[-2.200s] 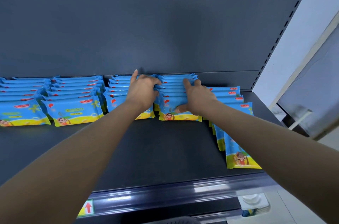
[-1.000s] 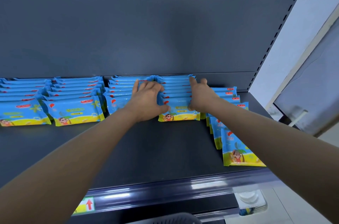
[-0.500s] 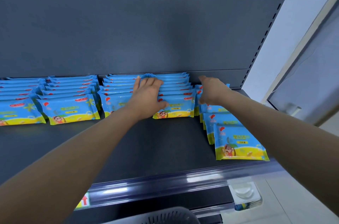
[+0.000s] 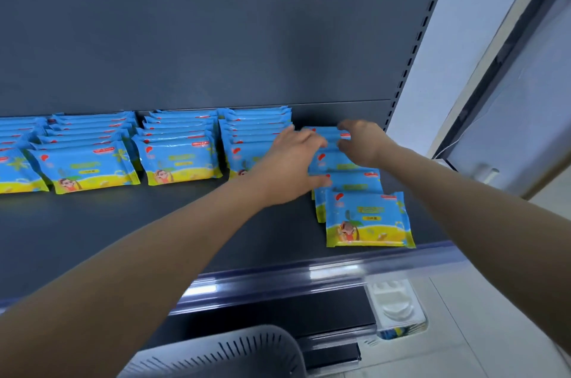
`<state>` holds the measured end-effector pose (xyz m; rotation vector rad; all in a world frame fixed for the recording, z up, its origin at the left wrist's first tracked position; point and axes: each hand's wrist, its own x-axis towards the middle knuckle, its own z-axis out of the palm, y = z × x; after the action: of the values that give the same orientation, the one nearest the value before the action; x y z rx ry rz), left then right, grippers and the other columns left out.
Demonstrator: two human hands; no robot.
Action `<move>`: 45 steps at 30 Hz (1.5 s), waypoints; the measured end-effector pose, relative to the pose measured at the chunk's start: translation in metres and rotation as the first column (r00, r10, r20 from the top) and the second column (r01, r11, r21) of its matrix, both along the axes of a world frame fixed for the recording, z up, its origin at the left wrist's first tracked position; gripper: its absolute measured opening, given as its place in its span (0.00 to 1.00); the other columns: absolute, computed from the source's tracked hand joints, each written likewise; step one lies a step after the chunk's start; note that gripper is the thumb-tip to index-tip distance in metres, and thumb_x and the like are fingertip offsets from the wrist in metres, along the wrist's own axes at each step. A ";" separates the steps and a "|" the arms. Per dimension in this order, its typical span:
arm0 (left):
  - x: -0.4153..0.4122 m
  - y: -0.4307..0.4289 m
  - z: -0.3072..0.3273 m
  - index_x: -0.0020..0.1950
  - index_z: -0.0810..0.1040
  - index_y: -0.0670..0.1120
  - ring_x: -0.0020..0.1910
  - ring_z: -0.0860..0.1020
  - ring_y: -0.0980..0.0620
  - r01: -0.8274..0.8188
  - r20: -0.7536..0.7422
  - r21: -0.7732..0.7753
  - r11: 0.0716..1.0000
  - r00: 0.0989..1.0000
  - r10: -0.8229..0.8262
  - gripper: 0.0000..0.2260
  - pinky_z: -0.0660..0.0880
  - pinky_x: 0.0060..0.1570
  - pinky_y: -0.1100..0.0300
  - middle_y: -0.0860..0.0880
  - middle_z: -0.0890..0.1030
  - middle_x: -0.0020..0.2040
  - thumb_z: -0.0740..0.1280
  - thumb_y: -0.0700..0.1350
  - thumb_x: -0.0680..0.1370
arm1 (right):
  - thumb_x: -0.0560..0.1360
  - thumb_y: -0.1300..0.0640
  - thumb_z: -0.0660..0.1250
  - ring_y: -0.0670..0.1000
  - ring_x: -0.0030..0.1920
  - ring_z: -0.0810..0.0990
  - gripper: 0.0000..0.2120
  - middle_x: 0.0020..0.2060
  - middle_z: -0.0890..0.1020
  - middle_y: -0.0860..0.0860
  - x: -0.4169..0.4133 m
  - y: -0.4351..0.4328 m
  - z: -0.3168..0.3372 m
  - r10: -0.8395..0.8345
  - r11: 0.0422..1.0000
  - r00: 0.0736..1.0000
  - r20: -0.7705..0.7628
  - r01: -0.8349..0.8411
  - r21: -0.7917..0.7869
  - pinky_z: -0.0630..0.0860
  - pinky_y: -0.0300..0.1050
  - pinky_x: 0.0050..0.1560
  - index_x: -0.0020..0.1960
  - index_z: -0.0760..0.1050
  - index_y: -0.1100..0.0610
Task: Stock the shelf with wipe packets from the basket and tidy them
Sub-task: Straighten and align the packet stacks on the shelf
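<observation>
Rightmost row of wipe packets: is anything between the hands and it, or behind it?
Nothing visible. The left hand presses the side of the rightmost row, the right hand grips its rear packets, and only the back panel stands behind it.

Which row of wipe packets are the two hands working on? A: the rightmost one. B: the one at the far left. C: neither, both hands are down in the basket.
A: the left hand presses and the right hand pinches the rightmost row, which sprawls toward the shelf front.

Single head-worn view — wide-angle, facing forward and down, close over the shelf [image 4: 148, 232]
</observation>
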<state>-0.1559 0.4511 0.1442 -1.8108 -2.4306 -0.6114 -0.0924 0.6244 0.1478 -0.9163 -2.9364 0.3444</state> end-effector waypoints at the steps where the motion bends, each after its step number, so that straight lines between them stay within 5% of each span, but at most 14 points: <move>1: 0.011 0.008 -0.003 0.70 0.65 0.46 0.70 0.61 0.49 0.018 0.013 -0.054 0.998 1.000 -0.017 0.32 0.47 0.73 0.59 0.49 0.67 0.69 0.70 0.58 0.72 | 0.78 0.55 0.60 0.61 0.67 0.69 0.20 0.67 0.72 0.59 0.003 0.008 -0.002 0.001 1.000 1.000 -0.018 -0.001 -0.012 0.68 0.51 0.66 0.69 0.67 0.59; 5: 0.036 0.033 -0.023 0.75 0.55 0.45 0.75 0.52 0.48 -0.013 -0.021 -0.307 0.952 1.000 0.007 0.47 0.42 0.74 0.54 0.48 0.59 0.73 0.72 0.65 0.65 | 0.78 0.48 0.61 0.59 0.70 0.64 0.25 0.69 0.68 0.60 0.010 0.033 -0.012 0.027 0.995 0.999 -0.022 -0.029 -0.098 0.61 0.49 0.70 0.71 0.65 0.60; 7: 0.039 0.042 -0.029 0.75 0.54 0.45 0.75 0.51 0.48 -0.055 -0.029 -0.370 0.928 0.998 0.047 0.50 0.42 0.75 0.52 0.48 0.58 0.74 0.72 0.66 0.63 | 0.70 0.36 0.64 0.61 0.69 0.66 0.37 0.69 0.67 0.60 0.007 0.048 -0.018 0.022 0.976 0.999 -0.029 -0.028 -0.214 0.65 0.54 0.69 0.70 0.65 0.58; 10: 0.037 0.052 -0.028 0.74 0.58 0.45 0.72 0.58 0.46 -0.086 -0.002 -0.403 0.911 0.996 0.094 0.47 0.52 0.73 0.54 0.47 0.63 0.71 0.73 0.64 0.64 | 0.51 0.21 0.63 0.59 0.66 0.72 0.57 0.68 0.69 0.56 -0.012 0.097 -0.050 -0.023 0.925 0.996 -0.091 -0.013 -0.380 0.74 0.57 0.61 0.70 0.65 0.56; 13: 0.032 0.057 -0.024 0.69 0.65 0.45 0.65 0.65 0.47 -0.128 0.016 -0.381 0.916 0.989 0.145 0.39 0.60 0.66 0.57 0.47 0.69 0.65 0.75 0.59 0.65 | 0.45 0.20 0.67 0.56 0.65 0.74 0.64 0.68 0.70 0.54 -0.022 0.121 -0.063 -0.029 0.844 0.995 -0.091 -0.025 -0.536 0.75 0.55 0.61 0.71 0.61 0.57; 17: 0.025 0.060 -0.022 0.68 0.66 0.45 0.63 0.65 0.47 -0.171 -0.014 -0.352 0.920 0.984 0.178 0.34 0.61 0.65 0.56 0.47 0.70 0.62 0.74 0.55 0.67 | 0.54 0.29 0.74 0.53 0.57 0.80 0.55 0.63 0.76 0.52 -0.027 0.115 -0.054 -0.072 0.740 0.993 -0.097 -0.012 -0.673 0.79 0.51 0.55 0.70 0.63 0.60; 20: 0.021 0.061 -0.023 0.68 0.67 0.47 0.63 0.62 0.47 -0.169 -0.046 -0.390 0.905 0.985 0.164 0.33 0.61 0.66 0.54 0.48 0.66 0.63 0.71 0.57 0.68 | 0.65 0.44 0.76 0.52 0.44 0.84 0.34 0.51 0.83 0.55 -0.031 0.099 -0.042 -0.146 0.649 0.984 -0.102 0.018 -0.761 0.81 0.44 0.38 0.62 0.71 0.63; 23: 0.018 0.063 -0.023 0.70 0.64 0.47 0.64 0.62 0.48 -0.144 -0.053 -0.408 0.902 0.990 0.134 0.35 0.60 0.67 0.53 0.49 0.65 0.64 0.71 0.58 0.68 | 0.68 0.52 0.76 0.54 0.43 0.84 0.19 0.46 0.83 0.56 -0.039 0.095 -0.036 -0.182 0.605 0.981 -0.064 0.061 -0.794 0.81 0.48 0.40 0.50 0.73 0.61; 26: 0.015 0.063 -0.024 0.72 0.62 0.48 0.65 0.62 0.48 -0.129 -0.027 -0.403 0.906 0.991 0.129 0.36 0.61 0.67 0.53 0.49 0.66 0.64 0.71 0.58 0.69 | 0.66 0.52 0.78 0.56 0.46 0.84 0.21 0.48 0.84 0.56 -0.044 0.097 -0.034 -0.186 0.561 0.983 -0.011 0.097 -0.822 0.81 0.54 0.49 0.52 0.77 0.62; 33: 0.014 0.058 -0.024 0.67 0.66 0.45 0.61 0.62 0.48 -0.211 -0.078 -0.267 0.940 0.977 0.197 0.31 0.60 0.63 0.56 0.48 0.66 0.61 0.71 0.57 0.69 | 0.72 0.61 0.72 0.54 0.44 0.83 0.15 0.50 0.83 0.56 -0.032 0.095 -0.032 -0.216 0.417 0.975 -0.049 0.046 -0.908 0.82 0.47 0.37 0.57 0.77 0.61; 39: 0.017 0.059 -0.023 0.65 0.65 0.44 0.71 0.57 0.47 -0.225 -0.190 -0.156 0.962 0.962 0.195 0.29 0.54 0.70 0.53 0.45 0.57 0.73 0.70 0.54 0.70 | 0.73 0.66 0.68 0.58 0.51 0.83 0.10 0.51 0.83 0.56 -0.011 0.091 -0.024 -0.169 0.380 0.963 -0.211 -0.134 -0.915 0.79 0.56 0.52 0.54 0.77 0.58; 45: 0.012 0.076 -0.017 0.62 0.66 0.44 0.62 0.66 0.47 -0.265 -0.266 -0.145 0.953 0.938 0.221 0.25 0.59 0.66 0.54 0.47 0.69 0.60 0.68 0.53 0.70 | 0.74 0.66 0.67 0.57 0.46 0.82 0.09 0.46 0.83 0.56 -0.011 0.098 -0.019 -0.276 0.335 0.905 -0.323 -0.225 -0.915 0.80 0.53 0.48 0.52 0.75 0.57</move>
<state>-0.1438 0.5267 0.1274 -1.4933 -2.5438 -0.1402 -0.1033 0.7225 0.1293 -0.7214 -2.0426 2.1195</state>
